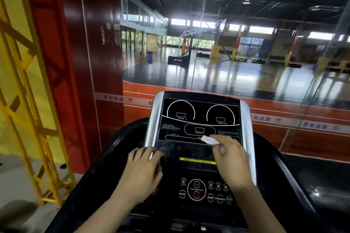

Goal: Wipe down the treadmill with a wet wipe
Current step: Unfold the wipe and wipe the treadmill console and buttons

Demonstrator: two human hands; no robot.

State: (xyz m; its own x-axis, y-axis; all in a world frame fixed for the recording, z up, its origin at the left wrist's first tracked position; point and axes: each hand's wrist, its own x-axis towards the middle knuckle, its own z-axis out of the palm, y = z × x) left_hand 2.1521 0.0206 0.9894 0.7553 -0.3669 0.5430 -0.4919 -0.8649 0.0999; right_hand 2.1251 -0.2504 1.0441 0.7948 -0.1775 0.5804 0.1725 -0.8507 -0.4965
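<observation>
Nearest, under both wrists: a cluster of round buttons (197, 190) on the black treadmill console (197, 174), between the two forearms. Left hand (143, 168) flat on the console's left part, fingers straight and a little spread, holding nothing, fingertips up against the lower left corner of the display panel (200, 121). Right hand (230, 159) higher and further forward, thumb and fingers curled round a crumpled white wet wipe (209, 140), pressing it onto the lower right area of the display panel, just above a yellow warning strip (198, 161). Between the hands, smudged and dusty black surface. Beyond the fingertips, two white dial outlines on the panel, framed left and right by silver side rails (154, 119). Past the console, a glass wall (202, 47); behind it an orange track and a glossy indoor court with a basketball stand (184, 49). Far off to the left of the left hand, a red pillar (62, 62) and a yellow metal frame (24, 89).
</observation>
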